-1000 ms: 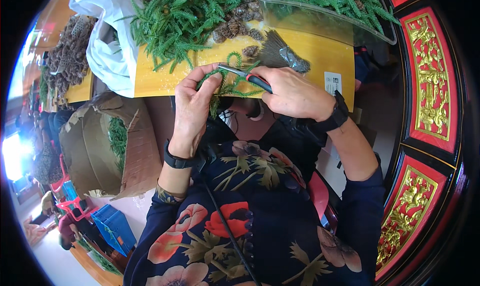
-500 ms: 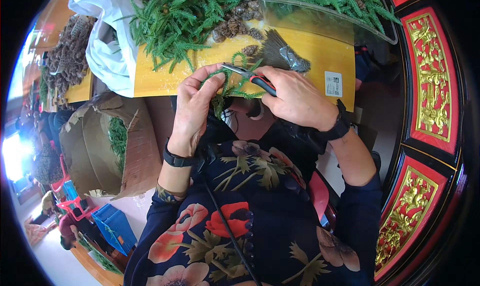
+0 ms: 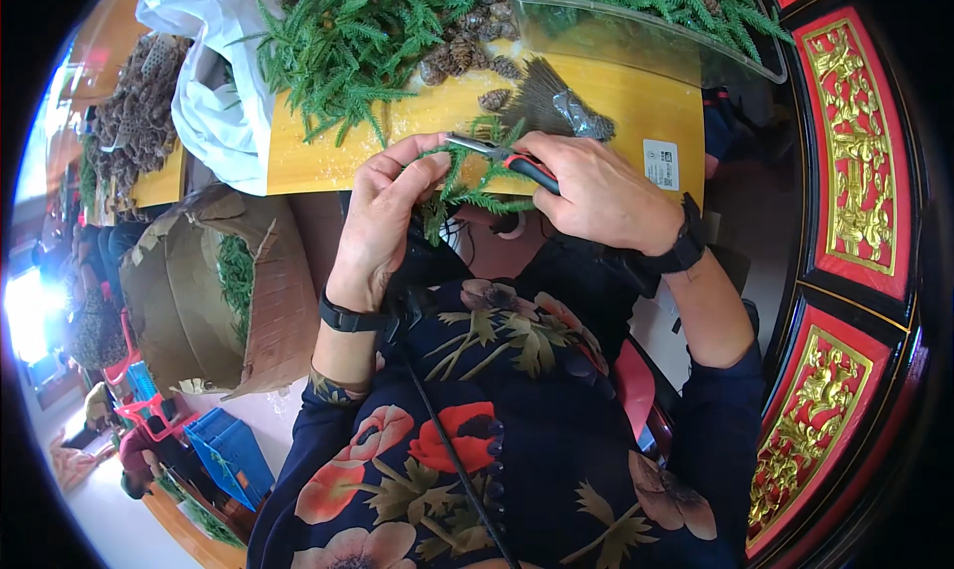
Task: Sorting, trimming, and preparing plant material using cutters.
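My left hand pinches a green artificial pine sprig at the table's near edge, its needled branches hanging below and to the right. In my right hand is a pair of pliers with red and black handles. The metal jaws point left and lie by my left fingertips, over the top of the sprig. Whether the jaws grip a stem there is too small to tell. Just beyond the pliers lies a bundle of thin dark wires, bound with clear wrap, with a pine cone beside it.
A heap of green sprigs and brown pine cones covers the table's far side. A clear plastic bin of sprigs stands far right. At left are a white bag and an open cardboard box. Red-gold carved panels flank the right.
My right hand and the pliers have shifted slightly right and down. The sprig has turned a little, its branches now lower and further right. My left hand keeps its pinch.
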Available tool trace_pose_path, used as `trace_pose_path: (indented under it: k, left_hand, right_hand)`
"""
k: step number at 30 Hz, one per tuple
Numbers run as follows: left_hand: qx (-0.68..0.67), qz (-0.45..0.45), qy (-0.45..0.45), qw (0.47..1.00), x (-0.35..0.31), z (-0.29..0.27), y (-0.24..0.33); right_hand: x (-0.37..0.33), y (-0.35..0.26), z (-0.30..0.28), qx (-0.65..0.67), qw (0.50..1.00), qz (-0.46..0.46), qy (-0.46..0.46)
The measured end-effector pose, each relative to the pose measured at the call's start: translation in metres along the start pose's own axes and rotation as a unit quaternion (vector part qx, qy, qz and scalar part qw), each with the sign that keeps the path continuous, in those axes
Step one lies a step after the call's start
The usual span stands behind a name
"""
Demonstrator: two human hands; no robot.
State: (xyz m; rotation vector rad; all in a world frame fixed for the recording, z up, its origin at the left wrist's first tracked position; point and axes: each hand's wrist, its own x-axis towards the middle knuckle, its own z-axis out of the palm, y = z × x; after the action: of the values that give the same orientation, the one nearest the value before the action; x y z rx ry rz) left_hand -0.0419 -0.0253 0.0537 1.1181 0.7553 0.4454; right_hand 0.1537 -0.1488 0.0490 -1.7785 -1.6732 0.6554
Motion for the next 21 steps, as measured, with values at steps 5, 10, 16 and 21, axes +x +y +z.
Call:
trace_pose_path:
  k: [5, 10, 16, 21]
  left_hand:
    - [-0.012, -0.041, -0.031, 0.999, 0.002, -0.001, 0.005]
    - [-0.003, -0.044, -0.045, 0.998, 0.004, -0.007, 0.000]
    - [0.036, 0.005, -0.056, 0.998, -0.002, 0.002, 0.008]
    - [0.120, 0.005, -0.096, 0.988, -0.003, -0.009, 0.010]
  right_hand:
    - [0.003, -0.004, -0.011, -0.060, 0.998, -0.007, 0.014]
    - [0.000, -0.015, -0.013, -0.037, 0.994, 0.089, -0.058]
    - [-0.009, -0.005, -0.004, 0.034, 0.998, 0.050, 0.005]
    - [-0.018, -0.012, -0.011, 0.028, 0.998, 0.060, 0.000]
